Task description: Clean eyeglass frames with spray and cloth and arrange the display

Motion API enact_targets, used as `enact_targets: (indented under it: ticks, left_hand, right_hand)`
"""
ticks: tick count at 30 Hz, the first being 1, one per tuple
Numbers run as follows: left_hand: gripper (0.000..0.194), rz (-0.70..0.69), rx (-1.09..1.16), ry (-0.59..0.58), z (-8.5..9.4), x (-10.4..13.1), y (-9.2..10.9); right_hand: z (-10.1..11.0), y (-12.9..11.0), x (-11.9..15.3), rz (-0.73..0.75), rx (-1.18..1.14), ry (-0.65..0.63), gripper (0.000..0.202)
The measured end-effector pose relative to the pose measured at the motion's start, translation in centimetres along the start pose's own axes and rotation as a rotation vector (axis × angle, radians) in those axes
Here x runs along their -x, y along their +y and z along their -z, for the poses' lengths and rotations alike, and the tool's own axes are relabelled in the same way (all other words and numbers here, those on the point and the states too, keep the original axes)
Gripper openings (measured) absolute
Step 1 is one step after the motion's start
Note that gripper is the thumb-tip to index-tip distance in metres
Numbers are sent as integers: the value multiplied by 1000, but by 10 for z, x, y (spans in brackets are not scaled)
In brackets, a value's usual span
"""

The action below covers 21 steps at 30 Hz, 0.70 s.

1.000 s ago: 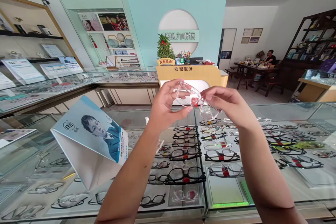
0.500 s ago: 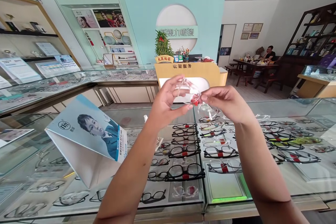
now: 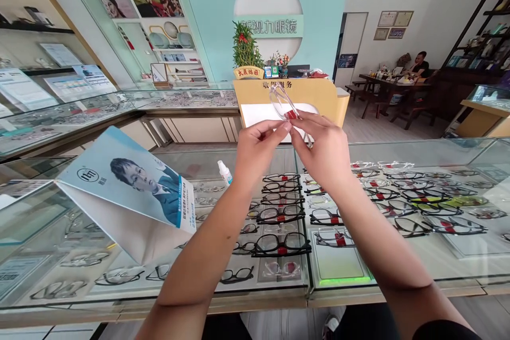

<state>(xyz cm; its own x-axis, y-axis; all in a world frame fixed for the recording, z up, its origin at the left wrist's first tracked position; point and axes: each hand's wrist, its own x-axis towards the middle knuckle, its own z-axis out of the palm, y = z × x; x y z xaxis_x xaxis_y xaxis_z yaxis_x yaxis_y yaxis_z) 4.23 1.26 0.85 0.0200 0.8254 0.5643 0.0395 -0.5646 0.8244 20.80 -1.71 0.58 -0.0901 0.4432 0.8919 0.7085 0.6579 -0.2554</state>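
Left hand (image 3: 258, 150) and right hand (image 3: 322, 144) both gripped clear-framed eyeglasses (image 3: 280, 102) beside their red label (image 3: 292, 115); long axis rose leftward.

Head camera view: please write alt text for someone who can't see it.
A person's left hand and right hand hold clear, red-tagged glasses above a glass case of eyeglasses; a blue tent-shaped sign stands at left.

Bare forearms (image 3: 206, 249), short black sleeve (image 3: 445, 330) on the right, dark trousers (image 3: 368, 323), greyish shoe (image 3: 331, 324)
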Motion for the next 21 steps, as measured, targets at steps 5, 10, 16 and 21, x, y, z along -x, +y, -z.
enact_targets:
  ticks: [5, 10, 16, 21]
  left_hand:
    - [20, -5, -28, 50, 2, -12, -19]
    - [16, -23, -354, -65, 6, -28, -41]
    - [22, 71, -1089, -605, 1, -66, -92]
    - [20, 170, -1247, -810, -7, -78, -139]
  right_hand:
    - [8, -1, -1, -3, -15, -123, 25]
    - [41, 13, -10, -72, -60, -15, 20]
    - [66, 12, -15, -140, -156, 153, 18]
    - [71, 1, -15, -127, -198, 139, 19]
